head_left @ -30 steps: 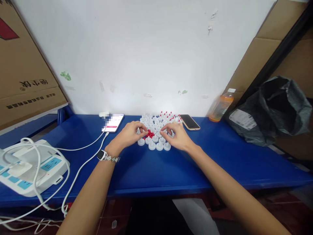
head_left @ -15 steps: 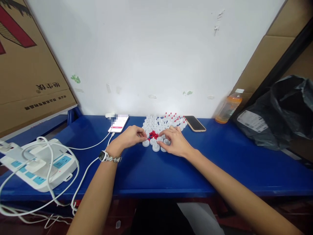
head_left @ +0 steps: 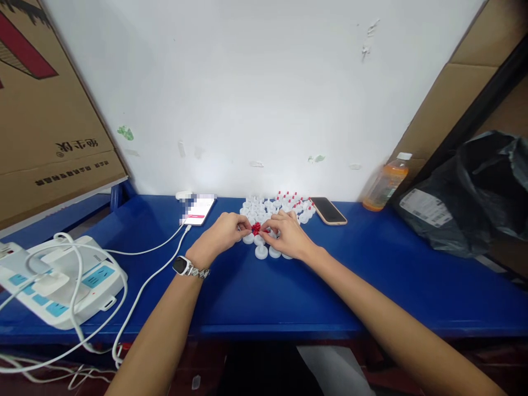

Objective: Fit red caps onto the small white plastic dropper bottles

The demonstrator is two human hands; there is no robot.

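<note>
Loose small red caps point(head_left: 256, 227) lie in a pile on the blue table, between my two hands. My left hand point(head_left: 229, 231) reaches the pile's left edge, thumb and fingertips pinched together; what they hold, if anything, is too small to make out. From the other side, my right hand point(head_left: 284, 235) has thumb and forefinger closed at the pile, with a bit of red showing between them. White round-based nozzle caps point(head_left: 261, 252) stand near the fingers, several partly hidden by my right hand. Farther back, several white nozzle caps with red tips point(head_left: 291, 199) stand upright.
A phone with a lit screen point(head_left: 200, 210) lies left, joined to a white cable. A dark phone point(head_left: 329, 211) lies right of the caps. An orange drink bottle point(head_left: 385, 184) and black plastic bag point(head_left: 449, 203) stand at right. A white power strip point(head_left: 78, 286) with cables sits left.
My right hand has moved left to the red pile, and its thumb and forefinger have come closer together. My left hand has shifted slightly right and up.
</note>
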